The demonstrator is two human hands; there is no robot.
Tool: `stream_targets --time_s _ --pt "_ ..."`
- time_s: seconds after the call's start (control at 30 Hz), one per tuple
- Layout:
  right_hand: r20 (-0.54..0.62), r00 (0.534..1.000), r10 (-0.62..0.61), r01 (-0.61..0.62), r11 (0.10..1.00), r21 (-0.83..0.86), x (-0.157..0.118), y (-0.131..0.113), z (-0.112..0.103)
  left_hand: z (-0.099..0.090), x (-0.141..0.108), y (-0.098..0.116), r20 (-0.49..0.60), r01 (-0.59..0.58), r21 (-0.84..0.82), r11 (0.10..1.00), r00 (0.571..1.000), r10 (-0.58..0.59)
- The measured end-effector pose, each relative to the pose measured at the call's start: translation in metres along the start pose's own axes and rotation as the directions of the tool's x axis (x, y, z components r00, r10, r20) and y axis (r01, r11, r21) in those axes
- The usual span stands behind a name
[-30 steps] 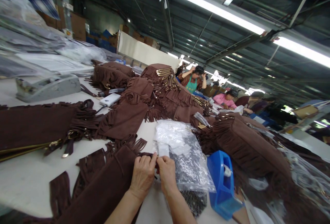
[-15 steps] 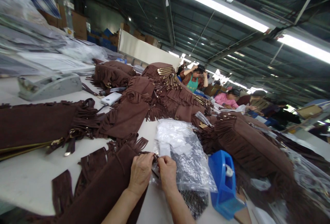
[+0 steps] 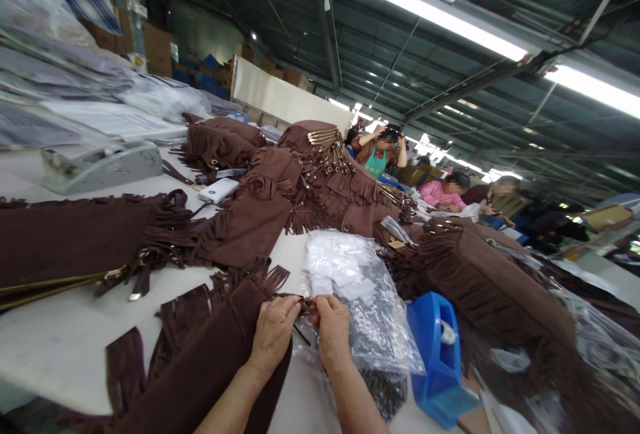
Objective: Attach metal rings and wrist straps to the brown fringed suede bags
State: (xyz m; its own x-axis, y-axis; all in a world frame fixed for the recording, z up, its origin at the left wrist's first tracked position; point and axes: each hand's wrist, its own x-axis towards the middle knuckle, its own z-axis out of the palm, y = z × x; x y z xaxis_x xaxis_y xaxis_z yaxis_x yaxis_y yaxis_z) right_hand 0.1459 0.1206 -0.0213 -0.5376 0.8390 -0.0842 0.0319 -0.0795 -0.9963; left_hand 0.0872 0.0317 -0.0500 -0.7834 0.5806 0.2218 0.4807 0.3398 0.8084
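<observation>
A dark brown fringed suede bag [image 3: 220,347] lies slantwise on the table in front of me. My left hand [image 3: 275,327] is closed on its upper right corner, fingers pinched at the edge. Right beside it, my right hand [image 3: 331,327] pinches a small dark piece at that corner. A bit of metal glints between the fingertips, but the fingers hide most of the piece. Below the fingertips hangs a thin dark strip [image 3: 301,334]. Behind my right hand lies a clear plastic bag [image 3: 370,307] holding white packets and small dark pieces.
A blue tape dispenser [image 3: 435,361] stands right of the plastic bag, a grey one [image 3: 103,167] at the left. Brown fringed bags [image 3: 330,187] are heaped behind, with more at both sides. A white power bank [image 3: 219,190] lies among them. Co-workers [image 3: 377,151] are farther back.
My right hand has shifted slightly right and turned a little at the bag's corner. My left hand keeps its hold. The whole view has moved slightly.
</observation>
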Motion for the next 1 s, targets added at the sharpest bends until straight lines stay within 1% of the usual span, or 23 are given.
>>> stream_targets --time_s 0.2,0.4,0.63,0.8,0.87,1.0 --pt "-0.025 1.0 -0.014 0.015 0.999 0.048 -0.001 -0.003 0.0 -0.005 0.001 0.002 0.041 0.062 -0.08 0.995 0.997 -0.058" --pt "-0.038 0.999 -0.016 0.019 0.996 0.09 0.0 -0.006 -0.001 -0.007 0.001 0.005 0.068 0.071 -0.134 0.988 0.996 -0.063" --pt "-0.023 1.0 -0.016 0.019 0.992 0.127 0.0 -0.015 0.004 -0.008 0.001 0.007 0.071 0.083 -0.15 0.985 0.995 -0.073" --pt "-0.036 0.998 0.05 -0.043 0.982 0.182 0.007 -0.014 0.002 -0.008 0.001 0.006 0.068 0.095 -0.164 0.982 0.994 -0.085" --pt "-0.024 0.998 0.064 -0.058 0.978 0.201 0.007 -0.013 -0.001 -0.009 0.001 0.005 0.066 0.104 -0.164 0.981 0.993 -0.094" --pt "0.038 0.998 0.049 -0.055 0.979 0.196 0.003 -0.011 -0.005 -0.009 0.001 0.006 0.059 0.108 -0.146 0.983 0.993 -0.1"
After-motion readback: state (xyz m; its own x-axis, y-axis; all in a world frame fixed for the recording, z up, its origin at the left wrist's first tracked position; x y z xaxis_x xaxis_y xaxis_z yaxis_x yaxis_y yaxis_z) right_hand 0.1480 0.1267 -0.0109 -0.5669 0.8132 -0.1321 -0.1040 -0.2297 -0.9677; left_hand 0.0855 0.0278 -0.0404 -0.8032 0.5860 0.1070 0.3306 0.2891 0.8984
